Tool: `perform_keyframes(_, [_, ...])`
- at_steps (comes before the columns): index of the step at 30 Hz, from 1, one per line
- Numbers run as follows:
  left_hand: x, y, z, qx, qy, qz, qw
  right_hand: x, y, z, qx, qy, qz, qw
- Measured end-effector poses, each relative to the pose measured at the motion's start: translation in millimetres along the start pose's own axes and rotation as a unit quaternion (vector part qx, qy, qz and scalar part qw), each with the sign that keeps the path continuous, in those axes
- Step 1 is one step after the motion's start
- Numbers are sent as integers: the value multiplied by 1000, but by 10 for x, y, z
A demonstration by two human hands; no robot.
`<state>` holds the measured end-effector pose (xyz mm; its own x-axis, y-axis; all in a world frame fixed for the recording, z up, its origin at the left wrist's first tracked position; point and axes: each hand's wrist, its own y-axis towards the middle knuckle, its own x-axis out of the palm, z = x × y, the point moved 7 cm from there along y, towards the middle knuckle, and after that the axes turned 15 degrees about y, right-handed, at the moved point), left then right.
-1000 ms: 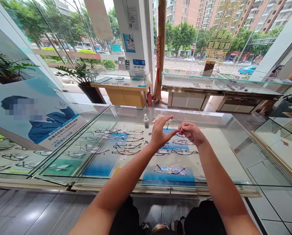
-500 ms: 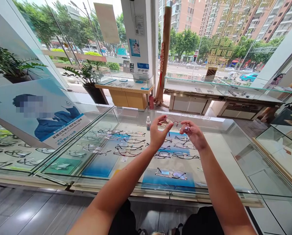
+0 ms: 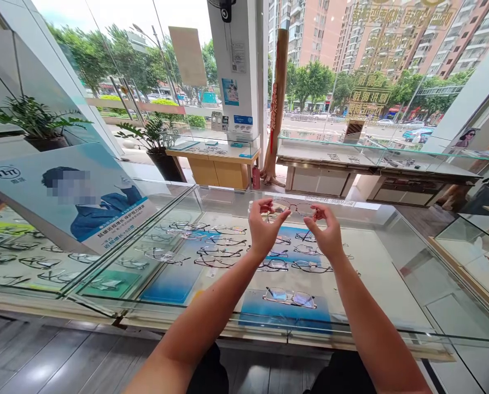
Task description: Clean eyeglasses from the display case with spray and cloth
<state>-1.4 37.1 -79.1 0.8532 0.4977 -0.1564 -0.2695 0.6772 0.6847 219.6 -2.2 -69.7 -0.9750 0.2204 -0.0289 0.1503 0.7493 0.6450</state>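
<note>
Thin-rimmed eyeglasses (image 3: pixel 294 208) are raised above the glass display case, lenses facing away from me. My left hand (image 3: pixel 266 225) pinches their left side between thumb and fingers. On the right side, my right hand (image 3: pixel 325 230) has its thumb and fingers closed on the frame. Below both hands, inside the case, lie rows of glasses, some on blue cards. A gold-rimmed pair (image 3: pixel 289 297) rests on a blue card (image 3: pixel 252 314) near the front edge. Just behind my left hand, a small white bottle (image 3: pixel 250 205) is mostly hidden.
The glass case (image 3: pixel 392 262) spans the area before me. A large advertising sign (image 3: pixel 68 197) stands at the left over more glasses. Potted plants (image 3: pixel 162 145), a wooden trunk (image 3: pixel 278 98) and further showcases (image 3: pixel 318 178) stand near the windows.
My right hand has turned, its thumb now on the frame's near side, and the glasses look more level. The whole view has shifted slightly, and my left hand now covers most of the bottle.
</note>
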Motion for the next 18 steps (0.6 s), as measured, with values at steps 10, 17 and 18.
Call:
perform_keyframes(10, [-76, 205, 215, 11, 14, -28, 999, -2, 201, -106, 45, 36, 37, 998])
perform_keyframes(17, [-309, 828, 922, 86, -65, 17, 994, -43, 676, -1043, -74, 13, 73, 995])
perform_keyframes(18, [-354, 886, 1025, 95, -74, 29, 992, -47, 702, -1169, -94, 6, 83, 992])
